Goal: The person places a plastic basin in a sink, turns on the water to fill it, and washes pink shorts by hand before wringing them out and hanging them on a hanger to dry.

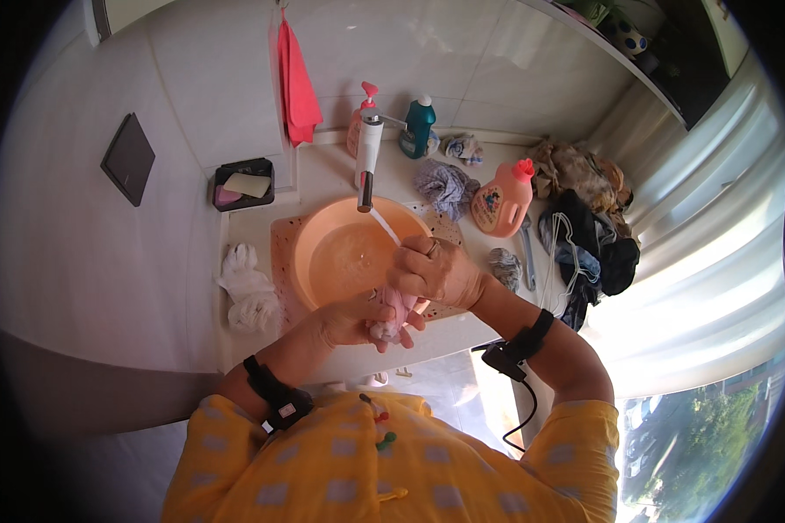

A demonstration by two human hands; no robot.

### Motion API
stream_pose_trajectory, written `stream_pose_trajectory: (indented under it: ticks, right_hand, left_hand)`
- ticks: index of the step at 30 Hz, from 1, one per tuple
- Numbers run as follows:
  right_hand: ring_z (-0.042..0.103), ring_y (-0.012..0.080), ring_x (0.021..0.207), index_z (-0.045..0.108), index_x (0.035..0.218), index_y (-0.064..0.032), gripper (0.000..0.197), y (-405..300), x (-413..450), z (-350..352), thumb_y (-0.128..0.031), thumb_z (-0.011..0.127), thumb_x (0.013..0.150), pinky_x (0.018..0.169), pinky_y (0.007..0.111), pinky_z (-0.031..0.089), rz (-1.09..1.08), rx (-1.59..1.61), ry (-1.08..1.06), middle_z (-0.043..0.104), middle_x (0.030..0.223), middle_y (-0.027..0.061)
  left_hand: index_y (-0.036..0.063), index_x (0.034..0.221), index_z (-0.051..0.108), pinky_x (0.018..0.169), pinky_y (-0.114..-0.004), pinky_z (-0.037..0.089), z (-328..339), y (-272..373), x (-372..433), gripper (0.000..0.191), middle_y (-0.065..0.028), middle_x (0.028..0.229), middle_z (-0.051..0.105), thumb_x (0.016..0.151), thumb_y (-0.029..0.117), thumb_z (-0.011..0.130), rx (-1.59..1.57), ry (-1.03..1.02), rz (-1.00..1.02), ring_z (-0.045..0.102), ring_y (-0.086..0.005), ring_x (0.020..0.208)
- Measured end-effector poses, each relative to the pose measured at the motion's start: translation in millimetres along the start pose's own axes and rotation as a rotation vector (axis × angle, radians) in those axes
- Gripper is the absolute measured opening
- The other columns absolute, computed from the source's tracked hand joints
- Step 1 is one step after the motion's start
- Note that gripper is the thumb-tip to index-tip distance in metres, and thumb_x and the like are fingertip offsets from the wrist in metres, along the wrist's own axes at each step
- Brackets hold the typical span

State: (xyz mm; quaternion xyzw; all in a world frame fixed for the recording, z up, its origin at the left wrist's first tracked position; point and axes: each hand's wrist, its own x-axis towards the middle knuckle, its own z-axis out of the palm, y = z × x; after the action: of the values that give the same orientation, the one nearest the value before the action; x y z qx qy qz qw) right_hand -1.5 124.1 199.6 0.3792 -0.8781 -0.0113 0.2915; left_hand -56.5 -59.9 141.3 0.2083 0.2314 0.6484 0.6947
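A wet pink cloth (398,306) is gripped between my two hands over the near rim of an orange plastic basin (314,216). My left hand (360,319) holds the lower end, and a whitish part of the cloth bulges between its fingers. Above it, my right hand (435,271) is clenched in a fist round the upper end, hiding that part. Water runs from the white faucet (368,153) in a stream (384,225) that meets the top of my right fist. Water (347,261) stands in the basin, which sits in a speckled sink (284,245).
White wet cloths (248,287) lie left of the basin, below a black soap dish (243,204). To the right are a crumpled checked cloth (446,186), a pink detergent bottle (504,199), a brush (530,255), white hangers (566,248) and dark clothes (618,265). A green bottle (418,127) stands behind.
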Motion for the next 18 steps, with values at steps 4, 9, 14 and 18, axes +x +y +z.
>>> stream_pose_trajectory:
  ticks: [4, 9, 14, 18]
  right_hand:
    - [0.058, 0.0209, 0.069, 0.054, 0.083, -0.0106, 0.022, 13.7, -11.9, 4.1, -0.021, 0.059, 0.064, 0.050, 0.029, 0.048, 0.035, 0.015, -0.195, 0.054, 0.079, 0.0037]
    - [0.060, 0.0214, 0.062, 0.054, 0.080, -0.0095, 0.015, 9.7, -19.2, 19.2, -0.016, 0.059, 0.067, 0.049, 0.032, 0.047, 0.229, 0.021, -0.300, 0.055, 0.068, 0.0067]
    - [0.062, 0.0242, 0.067, 0.056, 0.083, -0.0080, 0.013, -18.0, -35.3, 73.6, -0.014, 0.058, 0.072, 0.055, 0.035, 0.049, 0.620, 0.248, -0.480, 0.059, 0.067, 0.0122]
    - [0.062, 0.0297, 0.075, 0.061, 0.085, -0.0073, 0.014, -34.6, -42.1, 102.3, -0.015, 0.060, 0.074, 0.065, 0.038, 0.049, 1.067, 0.536, -0.403, 0.064, 0.078, 0.0150]
  left_hand:
    - [0.0069, 0.095, 0.047, 0.038, -0.015, 0.024, -15.1, 4.2, 14.4, 0.024, -0.0015, 0.068, 0.046, 0.076, 0.004, 0.062, -0.044, 0.029, -0.129, 0.036, -0.0054, 0.047]
    - [0.0083, 0.092, 0.047, 0.039, -0.019, 0.029, -26.2, 30.3, 26.6, 0.021, 0.0009, 0.062, 0.046, 0.077, 0.008, 0.061, 0.522, 0.169, -0.218, 0.041, -0.0074, 0.047]
    - [0.0063, 0.092, 0.044, 0.053, -0.036, 0.044, -35.4, 10.4, 29.7, 0.024, -0.0100, 0.067, 0.058, 0.073, 0.009, 0.059, 1.903, 0.726, -0.059, 0.060, -0.0259, 0.063]
    - [0.0047, 0.097, 0.042, 0.065, -0.043, 0.045, -46.3, 25.9, 33.0, 0.031, -0.0138, 0.076, 0.062, 0.071, 0.013, 0.059, 2.036, 0.494, -0.135, 0.060, -0.0341, 0.076]
